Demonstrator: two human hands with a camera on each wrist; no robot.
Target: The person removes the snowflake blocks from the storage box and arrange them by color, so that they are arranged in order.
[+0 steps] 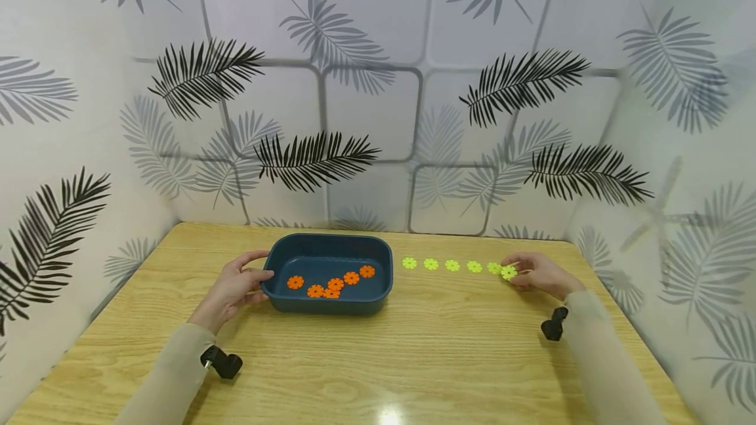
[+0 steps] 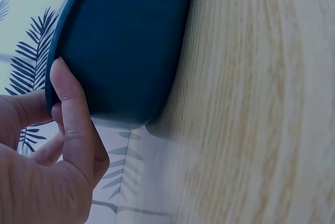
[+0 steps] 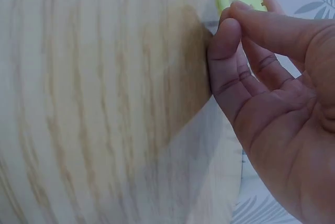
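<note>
Behind the dark-blue, round-cornered tray (image 1: 327,307), pale walls (image 1: 372,113) carry black and grey printed fronds (image 1: 313,161); beneath it spreads a light, wood-grained table (image 1: 413,359). Inside it lie flat orange notched discs (image 1: 295,283). The left hand (image 1: 233,286) grips its left rim; to its right, the right hand (image 1: 542,274) pinches a yellow-green, flower-shaped disc (image 1: 508,273) beside a row of similar discs (image 1: 451,265).
</note>
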